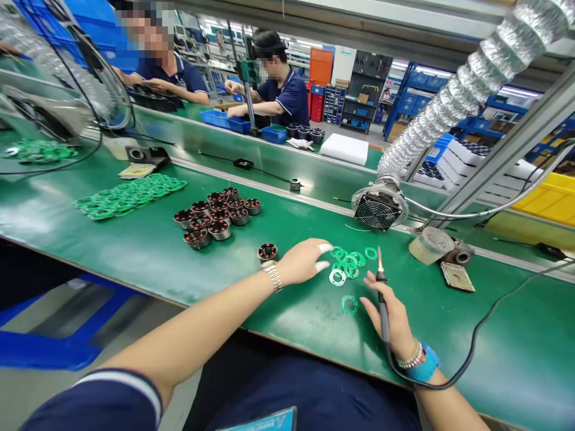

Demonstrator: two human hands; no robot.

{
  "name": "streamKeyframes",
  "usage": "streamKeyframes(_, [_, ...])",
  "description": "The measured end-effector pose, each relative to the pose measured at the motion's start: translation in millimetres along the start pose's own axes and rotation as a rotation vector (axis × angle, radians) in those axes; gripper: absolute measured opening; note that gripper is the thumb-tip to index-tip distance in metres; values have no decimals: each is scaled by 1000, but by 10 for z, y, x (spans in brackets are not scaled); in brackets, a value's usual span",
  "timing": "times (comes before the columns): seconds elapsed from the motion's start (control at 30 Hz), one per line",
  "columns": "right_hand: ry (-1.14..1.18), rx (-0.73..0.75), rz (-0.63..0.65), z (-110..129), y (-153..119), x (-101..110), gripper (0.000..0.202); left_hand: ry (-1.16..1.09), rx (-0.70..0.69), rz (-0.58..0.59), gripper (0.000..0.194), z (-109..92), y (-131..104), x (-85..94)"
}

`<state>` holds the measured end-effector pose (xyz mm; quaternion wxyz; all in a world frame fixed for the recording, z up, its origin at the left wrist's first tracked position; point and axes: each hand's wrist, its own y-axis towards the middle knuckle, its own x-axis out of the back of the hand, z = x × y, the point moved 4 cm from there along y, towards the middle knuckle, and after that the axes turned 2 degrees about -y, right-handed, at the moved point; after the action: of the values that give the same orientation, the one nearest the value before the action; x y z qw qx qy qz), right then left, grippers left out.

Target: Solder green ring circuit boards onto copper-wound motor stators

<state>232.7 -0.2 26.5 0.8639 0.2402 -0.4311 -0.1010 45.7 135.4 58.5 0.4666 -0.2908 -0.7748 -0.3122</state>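
Note:
My left hand (302,262) reaches over the green bench, white covers on two fingertips. Its fingers are apart with nothing between them, beside a loose pile of green ring-shaped circuit boards (353,261). One ring shows a white face (337,277); a single green ring (349,304) lies nearer to me. A soldering iron (383,305) rests in my right hand (394,317), tip pointing up and away, with the thumb and some fingers spread off the handle. Just behind my left wrist sits one motor stator (268,252) with copper windings.
Several more stators (219,216) stand grouped left of centre, with panels of ring boards (130,196) beyond. A fan (378,211) on a foil duct, a round tub (431,245) and an iron holder (460,254) line the back right. The iron's cable (476,335) crosses the right side. Two people work opposite.

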Motion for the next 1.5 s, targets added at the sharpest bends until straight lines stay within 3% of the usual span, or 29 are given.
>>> streamKeyframes(0.13, [23,-127,-142,-162,37,94,23,-4,37,24,29,58,775,-404])
streamKeyframes(0.27, [41,-139,-181,-209,56,121,20,22,80,31,27,96,1416,-647])
streamKeyframes(0.37, [34,-107,-170,-172,78,129,17,50,107,56,27,49,1680,-745])
streamKeyframes(0.5, [60,-96,-178,-150,90,149,16,87,130,55,26,-36,1756,-778])
streamKeyframes(0.6, [86,-89,-166,-147,89,157,16,92,130,46,26,-113,1650,-702])
streamKeyframes(0.7, [86,-81,-160,-145,77,167,16,57,134,41,20,-180,1329,-522])
streamKeyframes(0.87, [125,-39,-94,-111,39,155,13,-73,108,58,14,-266,253,-231])
streamKeyframes(0.97, [174,-36,1,-36,16,153,17,-229,117,69,10,-297,-358,-256])
streamKeyframes(1.03, [171,-19,36,52,5,187,22,-249,142,72,10,-308,-580,-328])
streamKeyframes(1.2, [170,-57,147,200,-56,273,17,-212,110,53,11,-370,-588,-410])
streamKeyframes(1.33, [201,-196,146,115,-176,300,14,-168,79,54,12,-392,-481,-431])
streamKeyframes(1.5, [210,-248,155,37,-229,281,15,-159,63,65,13,-386,-452,-501])
